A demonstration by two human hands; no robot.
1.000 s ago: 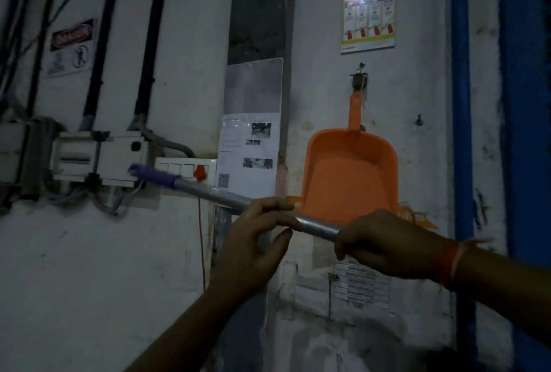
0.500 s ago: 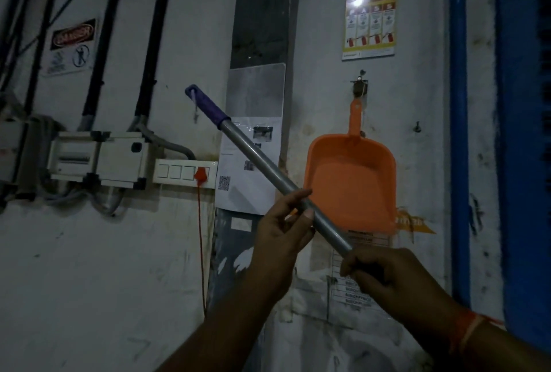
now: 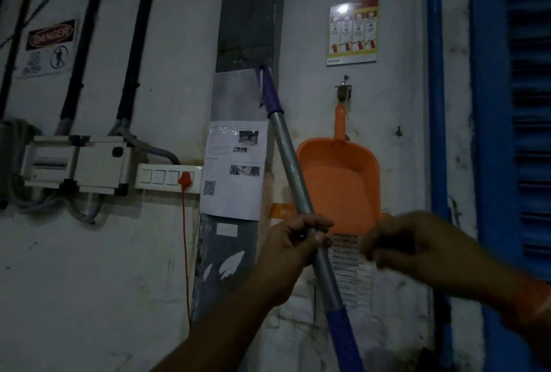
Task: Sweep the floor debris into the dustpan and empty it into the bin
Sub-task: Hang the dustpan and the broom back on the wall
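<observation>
Broom handle (image 3: 293, 180) swung from near level a second ago to steep now, purple cap up against grey wall strip. My left hand (image 3: 293, 242) grips metal shaft. My right hand (image 3: 417, 248) let go, now off shaft, blurred, fingers loosely curled round nothing. Orange dustpan (image 3: 343, 183) hangs on wall hook, just behind shaft. Likely next: right hand unhooks dustpan. No sweeping yet.

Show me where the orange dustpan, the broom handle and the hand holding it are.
orange dustpan (image 3: 343, 189): head view, on the flat pan, hanging on the wall.
broom handle (image 3: 290, 160): head view, on the bare metal shaft.
left hand (image 3: 290, 242): head view, on the knuckles wrapped round the shaft.
</observation>
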